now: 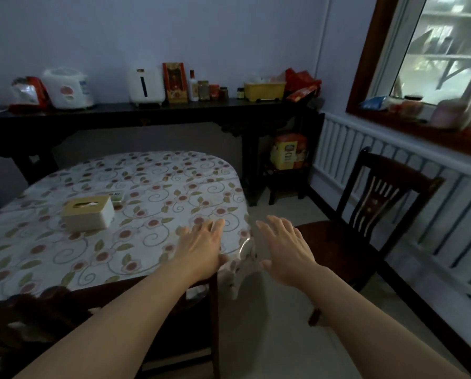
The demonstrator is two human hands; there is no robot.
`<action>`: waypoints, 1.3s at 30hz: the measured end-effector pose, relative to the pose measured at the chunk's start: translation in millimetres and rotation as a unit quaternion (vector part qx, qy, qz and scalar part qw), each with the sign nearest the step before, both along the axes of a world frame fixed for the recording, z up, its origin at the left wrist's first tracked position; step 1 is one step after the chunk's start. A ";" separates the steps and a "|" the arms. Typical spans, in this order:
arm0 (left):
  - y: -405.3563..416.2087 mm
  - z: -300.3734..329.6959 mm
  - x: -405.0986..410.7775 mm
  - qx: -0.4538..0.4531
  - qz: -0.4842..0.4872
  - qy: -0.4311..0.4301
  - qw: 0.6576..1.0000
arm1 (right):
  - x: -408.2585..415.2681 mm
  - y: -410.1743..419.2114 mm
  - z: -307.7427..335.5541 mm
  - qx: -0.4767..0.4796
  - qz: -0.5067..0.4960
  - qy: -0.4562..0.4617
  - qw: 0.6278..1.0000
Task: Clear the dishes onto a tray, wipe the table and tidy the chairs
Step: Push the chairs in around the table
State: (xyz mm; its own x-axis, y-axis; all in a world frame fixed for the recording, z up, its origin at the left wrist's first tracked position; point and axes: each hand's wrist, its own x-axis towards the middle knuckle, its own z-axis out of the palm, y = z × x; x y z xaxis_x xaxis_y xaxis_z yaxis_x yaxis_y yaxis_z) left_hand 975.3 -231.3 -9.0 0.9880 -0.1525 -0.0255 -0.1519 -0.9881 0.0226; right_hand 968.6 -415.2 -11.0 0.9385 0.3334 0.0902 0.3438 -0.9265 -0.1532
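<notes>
On the floral table [157, 187], tissue box [88, 213]

Oval table [174, 187] w/ a floral plastic cloth, cream w/ red flowers & green leaves, filling the left-centre of the view. On it: a white tissue box [88, 213] w/ a tan lid, left of centre, and a small flat pack [118, 196] just behind it, touching or nearly so; label too blurred to read. A hand [201, 246] lies over the near right edge, fingers straight; can't tell if it touches. Behind, along the wall, a long dark sideboard [146, 110] carries a white rice cooker [67, 88], a white appliance [146, 86], a red box [175, 82], small bottles & jars [204, 90], a yellow tub [264, 90], red bags [301, 83]. Pale floor [270, 310] at right.
</notes>
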 end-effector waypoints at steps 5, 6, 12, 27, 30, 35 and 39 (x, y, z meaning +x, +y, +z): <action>-119.9 13.8 27.5 -0.032 -0.001 0.007 0.999 | 28.3 -121.4 10.9 -0.021 -0.025 0.000 0.999; -135.3 15.0 32.0 -0.042 -0.001 0.009 0.999 | 32.5 -137.1 12.4 -0.024 -0.027 0.000 0.999; -247.4 23.8 76.6 -0.036 -0.025 0.013 0.999 | 74.2 -247.2 20.2 -0.011 -0.050 0.001 0.999; -431.7 -0.2 304.7 -0.062 -0.051 0.034 0.996 | 274.1 -428.2 3.1 -0.061 -0.056 0.021 0.996; -463.9 -4.7 337.4 -0.066 -0.055 0.047 0.995 | 311.1 -458.6 4.4 -0.070 -0.053 0.020 0.996; -512.8 -14.2 386.7 -0.071 -0.033 0.053 0.996 | 377.3 -509.0 0.1 -0.073 -0.029 0.020 0.997; -554.4 -27.3 412.4 -0.080 0.010 0.062 0.995 | 428.7 -551.3 -8.6 -0.099 0.029 0.028 0.994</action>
